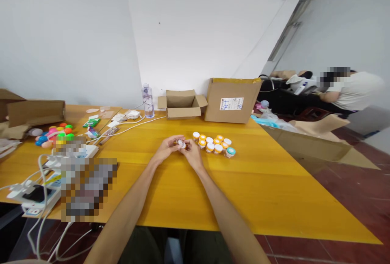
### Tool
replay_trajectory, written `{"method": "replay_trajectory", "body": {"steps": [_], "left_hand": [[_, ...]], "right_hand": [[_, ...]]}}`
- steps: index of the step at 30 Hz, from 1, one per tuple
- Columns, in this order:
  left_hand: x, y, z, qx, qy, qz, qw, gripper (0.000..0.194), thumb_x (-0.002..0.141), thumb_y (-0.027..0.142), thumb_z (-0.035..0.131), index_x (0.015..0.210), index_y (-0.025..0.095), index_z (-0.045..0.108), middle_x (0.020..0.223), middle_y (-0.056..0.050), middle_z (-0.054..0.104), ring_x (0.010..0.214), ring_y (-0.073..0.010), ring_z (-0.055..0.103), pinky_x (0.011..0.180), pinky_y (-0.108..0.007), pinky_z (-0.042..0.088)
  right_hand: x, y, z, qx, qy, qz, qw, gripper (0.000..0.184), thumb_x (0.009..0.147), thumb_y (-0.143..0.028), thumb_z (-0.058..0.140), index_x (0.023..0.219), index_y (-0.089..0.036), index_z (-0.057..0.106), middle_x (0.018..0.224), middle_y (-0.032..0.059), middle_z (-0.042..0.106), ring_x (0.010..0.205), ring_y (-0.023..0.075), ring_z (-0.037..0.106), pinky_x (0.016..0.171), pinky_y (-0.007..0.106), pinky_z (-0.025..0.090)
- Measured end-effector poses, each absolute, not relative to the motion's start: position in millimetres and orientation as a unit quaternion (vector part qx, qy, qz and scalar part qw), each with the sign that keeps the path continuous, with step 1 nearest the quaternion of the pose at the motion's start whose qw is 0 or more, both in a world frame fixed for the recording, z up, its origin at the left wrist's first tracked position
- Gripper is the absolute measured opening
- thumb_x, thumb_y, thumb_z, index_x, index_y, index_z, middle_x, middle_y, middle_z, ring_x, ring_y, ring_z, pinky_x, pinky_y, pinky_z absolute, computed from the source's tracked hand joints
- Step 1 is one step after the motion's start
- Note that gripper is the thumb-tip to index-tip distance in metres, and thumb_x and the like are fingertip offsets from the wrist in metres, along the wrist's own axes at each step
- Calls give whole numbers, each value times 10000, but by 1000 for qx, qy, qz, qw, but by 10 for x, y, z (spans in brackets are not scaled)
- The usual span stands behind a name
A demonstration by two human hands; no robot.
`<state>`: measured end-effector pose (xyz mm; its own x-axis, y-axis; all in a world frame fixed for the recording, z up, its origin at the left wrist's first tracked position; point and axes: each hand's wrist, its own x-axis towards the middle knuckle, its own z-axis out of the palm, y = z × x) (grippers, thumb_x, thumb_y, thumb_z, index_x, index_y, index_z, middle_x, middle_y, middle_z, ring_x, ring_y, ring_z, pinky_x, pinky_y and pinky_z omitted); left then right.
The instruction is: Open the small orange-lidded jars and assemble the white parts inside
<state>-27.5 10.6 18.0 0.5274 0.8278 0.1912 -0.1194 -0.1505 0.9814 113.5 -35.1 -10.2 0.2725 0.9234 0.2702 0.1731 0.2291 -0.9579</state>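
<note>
My left hand (165, 149) and my right hand (193, 154) meet over the table, their fingers closed around a small clear jar (182, 144). It looks whitish and partly see-through; fingers cover much of it, so I cannot tell whether a lid is on. Just right of my right hand stands a cluster of small lidded jars. Several have white lids, like the white-lidded jar (218, 148), and several have orange lids, like the orange-lidded jar (202, 144). A teal-lidded jar (230, 152) stands at the cluster's right end.
Behind the jars are an open cardboard box (183, 112), a large closed carton (231, 101) and a water bottle (148, 101). Leftward lie colourful balls (48, 138), cables and power strips (39, 195). A person (350, 91) sits at the far right.
</note>
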Motion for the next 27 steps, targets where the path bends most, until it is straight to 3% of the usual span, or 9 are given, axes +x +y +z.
{"method": "replay_trajectory", "body": {"steps": [5,11,18,23,27], "left_hand": [[-255,132,152,641,334,413,554,441,638,374,848,1021,191,730,1007,-74,765,926,-225,706,829,-348,563],[-282,128,162,645,281,396,590,538,649,341,861,1152,221,712,1190,-96,745,1104,-244,679,968,-370,519],[-250,171,96,646,330,422,544,419,636,368,855,1001,198,741,1011,-71,776,974,-238,708,884,-360,552],[-260,130,119,648,275,398,589,532,667,345,847,1163,218,704,1161,-95,754,1067,-238,691,950,-368,528],[-257,129,126,640,278,408,588,436,686,348,829,1082,196,728,1107,-105,770,1049,-250,698,954,-388,528]], "right_hand": [[1129,-362,-101,-529,-519,320,591,293,669,-419,763,860,-243,627,818,14,751,726,207,697,665,333,575],[1154,-330,-152,-533,-515,304,599,276,680,-423,754,843,-245,619,797,13,749,737,211,705,684,341,581],[1164,-323,-179,-533,-526,308,587,323,657,-435,775,859,-236,622,813,23,751,744,214,708,692,346,583],[1191,-304,-219,-531,-515,311,597,310,661,-428,778,844,-239,613,827,31,752,770,222,712,703,349,585],[1180,-296,-229,-523,-514,315,603,348,634,-448,807,826,-240,604,842,30,757,796,225,714,727,359,589]]}}
